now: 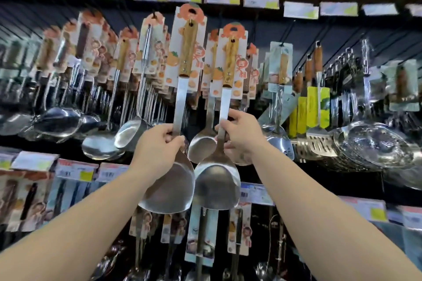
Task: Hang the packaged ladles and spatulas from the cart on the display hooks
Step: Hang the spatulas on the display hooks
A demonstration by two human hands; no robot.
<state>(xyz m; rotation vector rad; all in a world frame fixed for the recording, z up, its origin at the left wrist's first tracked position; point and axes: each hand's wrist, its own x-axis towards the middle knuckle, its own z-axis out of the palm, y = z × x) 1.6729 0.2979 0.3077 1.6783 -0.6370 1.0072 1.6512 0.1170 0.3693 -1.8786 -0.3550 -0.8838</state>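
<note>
My left hand point(159, 143) grips the steel shaft of a packaged spatula point(187, 50) with a wooden handle and an orange-printed card, held upright in front of the display. My right hand point(239, 134) grips the shaft of a second, matching packaged spatula point(230, 61) just to its right. Both wide steel blades point(169, 189) hang below my hands, side by side. The card tops reach the level of the black display hooks point(288, 29); whether either card is on a hook I cannot tell. The cart is out of view.
Rows of carded ladles point(100, 143) and spatulas hang left and behind. Slotted turners with yellow cards point(317, 107) and steel strainers point(376, 143) hang at right. Price tags point(260, 1) line the top shelf edge. A lower row of packaged utensils point(201, 235) hangs beneath.
</note>
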